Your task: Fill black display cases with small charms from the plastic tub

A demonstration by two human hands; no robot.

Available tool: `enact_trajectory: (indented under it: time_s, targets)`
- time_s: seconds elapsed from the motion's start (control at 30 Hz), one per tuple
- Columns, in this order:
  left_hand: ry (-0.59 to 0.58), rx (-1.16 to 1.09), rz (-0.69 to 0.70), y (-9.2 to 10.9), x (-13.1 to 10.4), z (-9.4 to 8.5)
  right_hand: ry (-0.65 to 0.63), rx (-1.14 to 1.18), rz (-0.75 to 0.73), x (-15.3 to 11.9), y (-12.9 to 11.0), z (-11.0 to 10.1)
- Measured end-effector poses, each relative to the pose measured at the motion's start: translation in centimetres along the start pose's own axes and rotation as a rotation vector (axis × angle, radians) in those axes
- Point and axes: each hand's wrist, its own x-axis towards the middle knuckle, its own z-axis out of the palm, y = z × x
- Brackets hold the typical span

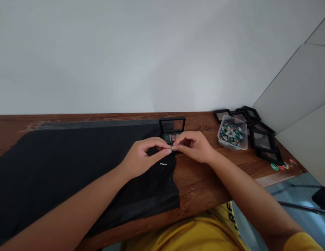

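My left hand [145, 155] and my right hand [195, 146] meet in the middle, thumb and forefinger of each pinched together. A small pale piece [172, 148] shows between their fingertips; its kind is too small to make out. Just behind the fingers stands an open black display case [172, 119] with a clear window in its raised lid. Small green and pinkish pieces [170, 138] lie in its base, which my right fingers partly cover. Below my left thumb, a small white scrap [163, 164] rests on the black cloth [99, 164].
To the right, a clear plastic tub [233, 146] holds many small green, white and reddish stones. Several black window cases [262, 140] lie around it. Round coloured stickers [274, 167] sit near the right edge of the wooden table [204, 181]. A white wall rises behind.
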Motion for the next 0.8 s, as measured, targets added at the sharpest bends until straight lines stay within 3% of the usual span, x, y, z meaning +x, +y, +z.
enact_trajectory:
  time_s: [0.1,0.23,0.5,0.8]
  targets:
    - [0.004,-0.022,-0.014,-0.08,0.0,-0.06,0.037,-0.092,-0.093,-0.23,-0.37,0.03]
    - [-0.009,-0.032,-0.038,-0.15,0.08,-0.12,0.027,-0.197,-0.087,-0.49,-0.65,0.03]
    - [-0.048,-0.091,-0.085,0.14,0.19,0.13,0.036,-0.155,-0.283,-0.33,-0.24,0.0]
    - [-0.032,-0.023,-0.021,0.59,-0.16,0.07,0.023,-0.175,-0.271,-0.41,-0.33,0.14]
